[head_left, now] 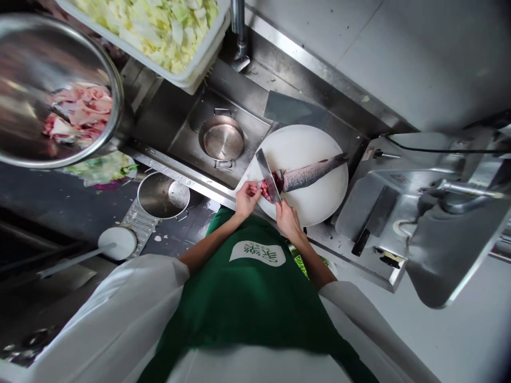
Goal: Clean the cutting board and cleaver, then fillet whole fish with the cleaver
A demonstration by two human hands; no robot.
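Top left, big round steel bowl [24, 64] with pink raw meat beside white plastic tub [187, 75] of chopped pale cabbage; small two-handled steel pot [221, 139] sits in the sunken steel sink below them. Round white plastic cutting board [315, 201] at centre carries grey headless fish [309, 174], its red cut end toward the person. Right hand [288, 221] closed around handle of steel cleaver [266, 171], blade down on the cut end; left hand [246, 196] fingers curled, pinching the red flesh just beside the blade.

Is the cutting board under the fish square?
No, the cutting board under the fish is round and white.
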